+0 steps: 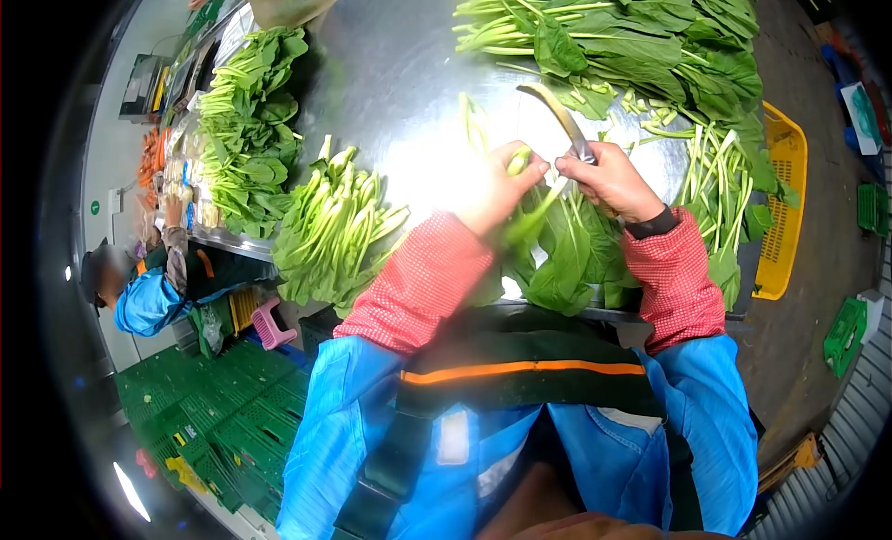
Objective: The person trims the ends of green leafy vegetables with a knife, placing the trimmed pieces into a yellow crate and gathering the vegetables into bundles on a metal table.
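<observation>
Over the steel table (372,94), my left hand (492,185) is closed on pale green stems, partly blurred. Just to its right, my right hand (615,179) grips a curved knife (562,117), whose blade points up and to the left. Leafy greens (567,247) hang below and between both hands, down to the table's front edge. Short cut stem pieces (641,105) lie beyond my right hand. A bunch of greens (339,219) rests left of my left hand, and a large pile of greens (650,38) lies at the back right.
More greens (249,131) are heaped at the table's left. A person in blue (149,301) stands at the far left. A yellow basket (782,205) sits beyond the right edge, green crates (214,410) lie at lower left, and a pink basket (271,324) is near them.
</observation>
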The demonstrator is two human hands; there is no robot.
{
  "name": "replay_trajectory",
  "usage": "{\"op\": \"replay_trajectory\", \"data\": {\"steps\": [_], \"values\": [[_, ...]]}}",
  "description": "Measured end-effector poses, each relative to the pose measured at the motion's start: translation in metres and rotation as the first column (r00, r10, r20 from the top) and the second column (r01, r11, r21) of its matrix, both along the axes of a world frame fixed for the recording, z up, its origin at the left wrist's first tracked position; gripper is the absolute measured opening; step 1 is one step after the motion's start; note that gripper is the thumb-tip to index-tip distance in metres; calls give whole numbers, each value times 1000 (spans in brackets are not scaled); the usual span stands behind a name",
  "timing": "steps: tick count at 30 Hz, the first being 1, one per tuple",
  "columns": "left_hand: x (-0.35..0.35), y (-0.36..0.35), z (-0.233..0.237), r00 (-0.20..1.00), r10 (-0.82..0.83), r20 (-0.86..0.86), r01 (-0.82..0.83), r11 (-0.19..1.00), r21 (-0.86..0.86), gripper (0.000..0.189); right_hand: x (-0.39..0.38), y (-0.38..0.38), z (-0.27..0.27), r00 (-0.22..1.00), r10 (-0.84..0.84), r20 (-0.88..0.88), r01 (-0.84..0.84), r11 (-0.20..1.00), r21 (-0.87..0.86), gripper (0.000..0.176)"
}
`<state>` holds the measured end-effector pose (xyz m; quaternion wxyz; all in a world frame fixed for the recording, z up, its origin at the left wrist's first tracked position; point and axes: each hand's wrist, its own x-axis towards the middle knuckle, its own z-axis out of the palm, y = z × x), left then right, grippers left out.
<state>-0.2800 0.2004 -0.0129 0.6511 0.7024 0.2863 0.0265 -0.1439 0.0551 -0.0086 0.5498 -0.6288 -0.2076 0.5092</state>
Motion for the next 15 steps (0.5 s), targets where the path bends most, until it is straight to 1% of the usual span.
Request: {"op": "replay_trajectory", "data": {"steps": [2,3,4,5,6,7,8,9,10,11,12,13,15], "values": [[0,8,-16,998,57,28,-59,995,75,10,11,-11,-9,959,-9,-284,15,1000,18,21],[-1,11,-15,1000,17,1,-17,980,199,20,13,-13,-9,955,-11,-297,27,999,47,20],[0,11,-24,993,12,115,-54,930,363,23,12,-12,-9,988,-21,-151,25,999,21,19],[0,10,-39,974,-12,226,-108,852,512,26,9,-10,-8,1000,-27,0,27,1000,-5,19],[1,8,-41,966,-54,253,-89,848,523,29,6,-6,-7,988,-27,151,32,999,-29,18],[2,6,-42,955,-96,279,-71,843,534,31,2,-2,-11,975,-25,219,25,1000,1,18],[-1,2,-42,961,-139,237,31,912,410,32,-2,3,-28,979,-36,199,24,998,63,16],[-3,-1,-35,970,-154,187,106,964,243,33,-10,10,-21,987,-95,129,78,988,131,15],[-5,-4,-28,978,-163,128,155,985,71,33,-18,16,-13,987,-151,55,138,971,196,14],[-6,-6,-17,987,-155,49,160,978,-135,33,-17,17,-13,985,-169,-27,171,968,184,13],[-5,-6,-6,986,-163,-31,144,931,-336,32,-17,18,-13,976,-189,-108,205,964,168,12],[-4,-4,5,982,-178,-66,152,944,-292,32,-17,19,-13,959,-211,-190,240,960,147,12],[-7,2,-5,988,-142,60,154,921,-358,30,-21,21,-13,907,-283,-311,349,920,180,13]]}}
